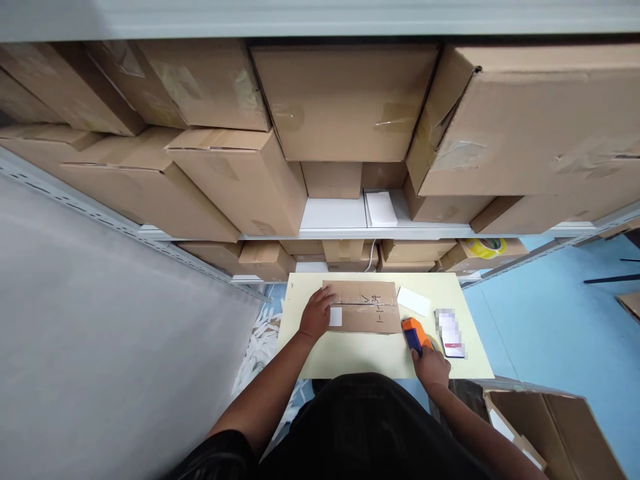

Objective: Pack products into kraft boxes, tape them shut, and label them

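A flat brown cardboard box (367, 308) with handwritten marks and a small white label lies on a pale yellow table (350, 357). My left hand (316, 313) rests on the box's left end, fingers spread flat on it. My right hand (431, 365) grips an orange and blue tape dispenser (414, 333), which sits at the box's right near corner on the table.
A white card (413, 301) and a blurred printed slip (450, 332) lie right of the box. Shelves ahead hold several large cardboard boxes (345, 100) and a yellow tape roll (486, 247). An open carton (555, 427) stands at lower right. White paper strips (260, 340) litter the floor at left.
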Available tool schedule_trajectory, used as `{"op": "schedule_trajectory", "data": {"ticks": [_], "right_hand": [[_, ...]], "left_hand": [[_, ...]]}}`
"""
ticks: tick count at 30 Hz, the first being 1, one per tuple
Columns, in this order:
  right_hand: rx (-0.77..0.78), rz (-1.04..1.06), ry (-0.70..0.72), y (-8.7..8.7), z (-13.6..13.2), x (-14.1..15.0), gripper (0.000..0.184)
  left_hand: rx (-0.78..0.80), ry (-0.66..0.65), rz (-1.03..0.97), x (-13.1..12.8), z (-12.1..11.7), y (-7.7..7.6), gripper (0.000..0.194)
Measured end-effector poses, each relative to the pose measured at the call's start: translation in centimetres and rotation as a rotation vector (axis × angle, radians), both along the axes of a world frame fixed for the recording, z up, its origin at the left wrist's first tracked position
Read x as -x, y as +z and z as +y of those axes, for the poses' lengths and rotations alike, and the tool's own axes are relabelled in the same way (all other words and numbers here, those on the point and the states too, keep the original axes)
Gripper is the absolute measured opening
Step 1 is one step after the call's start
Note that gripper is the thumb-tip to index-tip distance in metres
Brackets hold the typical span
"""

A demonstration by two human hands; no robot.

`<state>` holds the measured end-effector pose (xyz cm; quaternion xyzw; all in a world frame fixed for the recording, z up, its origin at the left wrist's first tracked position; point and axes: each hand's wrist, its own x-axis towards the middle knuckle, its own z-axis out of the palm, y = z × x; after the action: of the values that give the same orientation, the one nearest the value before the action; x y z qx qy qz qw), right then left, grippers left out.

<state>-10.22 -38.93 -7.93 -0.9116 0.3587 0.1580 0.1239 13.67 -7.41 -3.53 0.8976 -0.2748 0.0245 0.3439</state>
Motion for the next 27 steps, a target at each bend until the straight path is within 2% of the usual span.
{"op": "schedule_trajectory", "data": {"ticks": [3, 6, 8, 10, 13, 15, 18, 22, 27], "right_hand": [[-0.259, -0.172, -0.146, 2.7, -1.1, 1.0, 0.038], [-0.443, -0.408, -0.249, 7.0, -1.9, 0.6, 0.037], [-0.496, -0.52, -0.186, 10.1, -1.8, -1.2, 0.041], [-0.51, -0.56, -0.082, 12.9, -1.2, -4.4, 0.048], [-0.537, -0.525, 0.12, 15.3, 0.5, -10.1, 0.054], [-0.582, -0.485, 0.193, 15.9, 1.8, -13.5, 0.056], [-0.664, -0.419, 0.26, 15.7, 3.4, -16.8, 0.058], [-0.737, -0.361, 0.325, 15.0, 4.4, -18.6, 0.058], [-0.775, -0.285, 0.392, 14.7, 5.0, -19.8, 0.056]], "left_hand": [[-0.054, 0.007, -0.024, 0.4, -0.5, 0.8, 0.042], [-0.135, -0.044, -0.022, 0.6, -1.2, 1.6, 0.041], [-0.151, -0.11, -0.013, 0.6, -1.5, 1.9, 0.04], [-0.135, -0.184, -0.014, 0.5, -1.6, 2.2, 0.037], [-0.058, -0.279, 0.004, 0.3, -1.4, 2.6, 0.032], [0.058, -0.256, 0.083, 0.1, -1.2, 3.2, 0.029], [0.33, -0.066, 0.363, 0.0, -1.0, 4.3, 0.031], [0.666, 0.109, 0.751, 0.1, -1.5, 6.3, 0.052], [0.798, 0.231, 0.963, 0.4, -2.5, 7.5, 0.05]]}}
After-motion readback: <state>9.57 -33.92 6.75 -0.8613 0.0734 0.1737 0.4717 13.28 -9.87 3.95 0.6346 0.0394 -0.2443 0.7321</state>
